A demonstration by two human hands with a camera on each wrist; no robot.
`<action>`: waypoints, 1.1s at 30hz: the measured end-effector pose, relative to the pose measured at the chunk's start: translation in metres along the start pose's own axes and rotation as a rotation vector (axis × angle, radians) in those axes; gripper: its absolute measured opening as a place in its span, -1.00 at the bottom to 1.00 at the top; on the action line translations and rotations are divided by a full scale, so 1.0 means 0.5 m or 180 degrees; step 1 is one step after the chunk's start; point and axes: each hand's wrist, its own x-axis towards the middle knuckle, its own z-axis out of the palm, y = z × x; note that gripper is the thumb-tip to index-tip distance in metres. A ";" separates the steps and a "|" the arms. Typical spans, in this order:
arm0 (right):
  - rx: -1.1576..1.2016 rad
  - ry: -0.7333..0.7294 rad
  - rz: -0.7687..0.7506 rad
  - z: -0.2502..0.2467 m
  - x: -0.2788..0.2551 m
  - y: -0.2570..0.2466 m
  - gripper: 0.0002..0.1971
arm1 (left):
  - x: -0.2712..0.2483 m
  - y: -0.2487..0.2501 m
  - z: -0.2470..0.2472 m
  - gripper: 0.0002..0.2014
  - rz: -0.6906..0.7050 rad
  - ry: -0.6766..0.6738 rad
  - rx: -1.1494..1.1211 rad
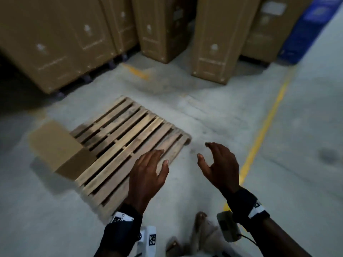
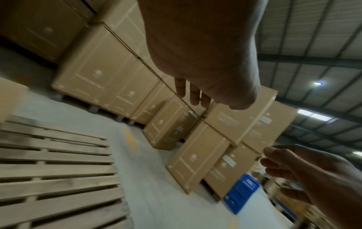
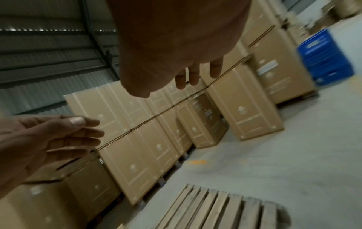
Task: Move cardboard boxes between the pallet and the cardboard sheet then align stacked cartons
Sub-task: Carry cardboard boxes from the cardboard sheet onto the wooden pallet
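A slatted wooden pallet (image 1: pixel 128 143) lies on the concrete floor, its slats also visible low in the left wrist view (image 2: pixel 54 170) and the right wrist view (image 3: pixel 215 207). One brown cardboard box (image 1: pixel 61 149) sits on its left corner. My left hand (image 1: pixel 150 169) hovers over the pallet's near right end, fingers straight, holding nothing. My right hand (image 1: pixel 217 164) is in the air just right of the pallet, fingers loosely spread and empty. No cardboard sheet is in view.
Tall brown cartons (image 1: pixel 52 39) stand in a row along the back, some on wheeled bases, with one (image 1: pixel 217 39) jutting forward. Blue crates (image 1: pixel 311 28) stand at the back right. A yellow floor line (image 1: pixel 263 130) runs on the right. My feet (image 1: pixel 200 232) are below.
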 end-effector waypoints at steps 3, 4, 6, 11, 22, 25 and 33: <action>-0.0284 0.0241 0.0324 -0.097 -0.036 0.100 -0.61 | 0.052 0.115 0.083 -0.68 0.0441 -0.0064 -0.0258; -0.0346 0.0312 0.0425 -0.122 -0.044 0.129 -0.61 | 0.067 0.149 0.108 -0.69 0.0549 -0.0084 -0.0315; -0.0504 0.0456 0.0640 -0.182 -0.066 0.205 -0.60 | 0.098 0.231 0.170 -0.70 0.0795 -0.0158 -0.0460; -0.0765 0.0799 0.1118 -0.323 -0.114 0.420 -0.59 | 0.160 0.437 0.350 -0.71 0.1259 -0.0445 -0.0779; -0.1281 0.1471 0.2228 -0.653 -0.208 0.794 -0.62 | 0.257 0.924 0.680 -0.69 0.2105 -0.1167 -0.1145; -0.1449 0.1705 0.2448 -0.718 -0.226 0.883 -0.62 | 0.278 1.043 0.772 -0.69 0.2403 -0.1287 -0.1335; -0.1878 0.2130 0.3128 -0.862 -0.250 1.184 -0.57 | 0.361 1.359 1.065 -0.67 0.3034 -0.1644 -0.1777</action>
